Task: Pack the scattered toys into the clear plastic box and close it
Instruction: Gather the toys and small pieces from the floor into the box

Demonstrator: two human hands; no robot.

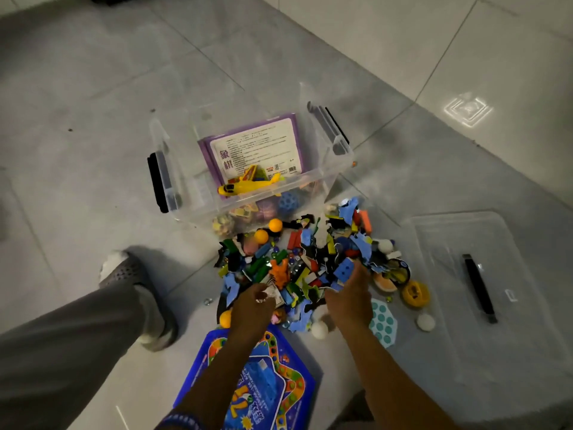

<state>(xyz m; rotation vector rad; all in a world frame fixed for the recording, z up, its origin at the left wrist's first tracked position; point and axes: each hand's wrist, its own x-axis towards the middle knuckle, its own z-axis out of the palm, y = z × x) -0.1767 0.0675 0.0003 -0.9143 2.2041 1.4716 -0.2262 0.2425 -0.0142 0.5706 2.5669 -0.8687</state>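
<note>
The left hand [252,307] reaches into the near edge of the toy pile [313,265], knuckles up, fingers curled down among the pieces; its grip appears closed on a small pale item at the fingertips, though what that item is cannot be told. The right hand [348,297] lies just beside it over the pile's near right part, fingers bent and bunched around blue puzzle pieces, one of them a blue block with two dots [344,270] at its fingertips; whether it truly clamps them or only rests on them cannot be told.

On the floor [93,72] near the left, a grey slipper [130,274] shows at the end of a grey trouser leg. Beneath the left forearm lies a blue game board [263,386] printed with a coloured dotted track; its lettering is too blurred to read.

The clear plastic box [186,181] stands open on the floor, just beyond the pile, with black latches on both ends. Inside it, a purple board-game box [257,144] leans up, its pale label bearing the large characters 象棋; the fine print is illegible. A yellow toy plane [248,185] rests in front of it.

Orange balls [275,225] sit at the pile's far left edge. A teal dotted mat [383,322] and a yellow round toy [415,293] lie near the right. Farthest right, the clear lid [449,305] lies flat, with a black handle [479,287].
</note>
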